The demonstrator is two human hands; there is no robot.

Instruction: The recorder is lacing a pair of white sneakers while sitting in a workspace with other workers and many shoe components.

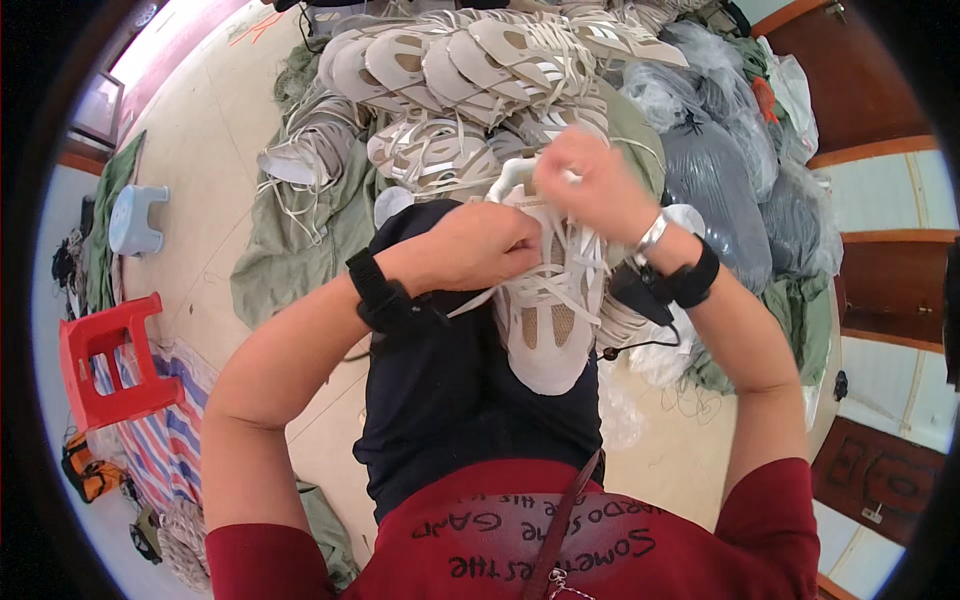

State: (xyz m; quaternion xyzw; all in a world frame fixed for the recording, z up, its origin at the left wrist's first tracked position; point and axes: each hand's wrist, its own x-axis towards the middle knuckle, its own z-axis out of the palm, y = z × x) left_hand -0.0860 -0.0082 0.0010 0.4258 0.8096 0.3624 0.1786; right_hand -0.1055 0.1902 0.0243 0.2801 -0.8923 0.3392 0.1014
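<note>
A beige and white sneaker [548, 330] rests across my dark-trousered lap, its toe pointing toward me. Loose white shoelace [540, 288] crosses its upper, and one strand hangs off to the left. My left hand [478, 243] is closed in a pinch against the lacing on the shoe's left side; what sits between its fingertips is hidden. Above the shoe's opening, my right hand [598, 190] is lifted with curled fingers, slightly blurred by motion. A bit of white lace shows at its fingers. Dark straps with small boxes circle both wrists.
Many similar sneakers [470, 70] lie piled just beyond my knees on green cloth [290, 250]. Stuffed grey plastic bags [715, 180] stand at the right. A red stool [115, 360] and a light-blue stool [138, 220] are on the left, near striped sheeting [185, 410].
</note>
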